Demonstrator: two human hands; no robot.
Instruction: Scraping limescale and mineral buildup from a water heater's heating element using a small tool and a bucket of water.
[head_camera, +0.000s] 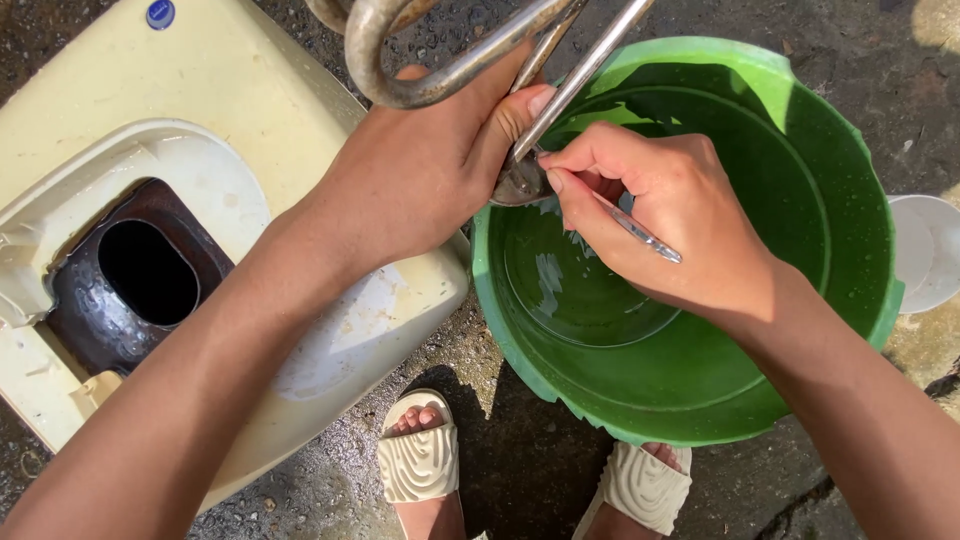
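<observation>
bucket (800, 330): green | tank casing (250, 90): cream | heating coil (440, 80): silver-grey | sandals (418, 465): cream, wavy ridges

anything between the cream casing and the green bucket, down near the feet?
Head view: only wet, gravelly ground lies between the cream casing and the green bucket. The gap narrows upward until both nearly touch under the left hand.

Cream sandals (420, 462) on wet ground, perhaps a white lid (925, 252) beside.
</observation>
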